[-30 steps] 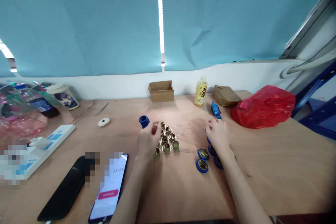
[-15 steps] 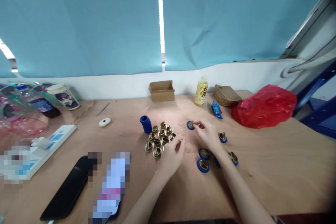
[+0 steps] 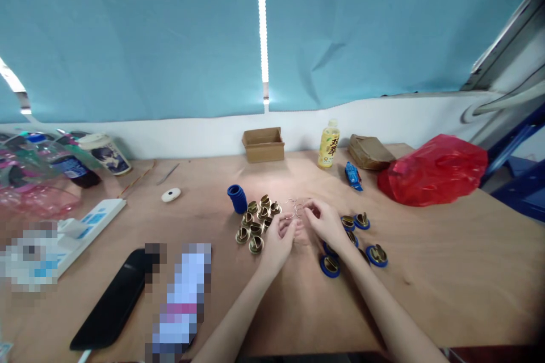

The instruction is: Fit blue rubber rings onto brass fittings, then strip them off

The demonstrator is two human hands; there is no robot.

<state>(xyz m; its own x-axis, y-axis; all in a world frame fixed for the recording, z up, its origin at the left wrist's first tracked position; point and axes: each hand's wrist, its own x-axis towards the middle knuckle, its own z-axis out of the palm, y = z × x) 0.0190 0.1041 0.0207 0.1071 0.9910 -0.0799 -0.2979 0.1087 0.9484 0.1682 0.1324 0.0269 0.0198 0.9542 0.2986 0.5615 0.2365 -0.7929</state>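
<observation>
My right hand [image 3: 327, 224] has its thumb and forefinger pinched at a thin wire ring [image 3: 299, 210], one of several loose on the table. My left hand [image 3: 279, 240] is just left of it, fingers curled and thumb close to the fingertips; what it holds, if anything, is too small to make out. Beside the left hand stand several brass slotted fittings [image 3: 256, 245], partly covered by it. Behind them is a stack of blue rings [image 3: 237, 199]. Around my right forearm lie several brass fittings seated in blue rings [image 3: 377, 255], some hidden under the arm.
A small cardboard box [image 3: 264, 151], a yellow drink bottle [image 3: 328, 144], a blue wrapper [image 3: 353, 176] and a red plastic bag [image 3: 434, 173] line the back. At left are a white power strip [image 3: 91, 232], a black phone [image 3: 113, 303], a blurred phone [image 3: 183, 300] and bottles [image 3: 79, 170].
My right hand has let go of a blue-ringed brass fitting, which now lies with the group at right. It has come back left to the wire rings. My left hand has stayed near the fittings.
</observation>
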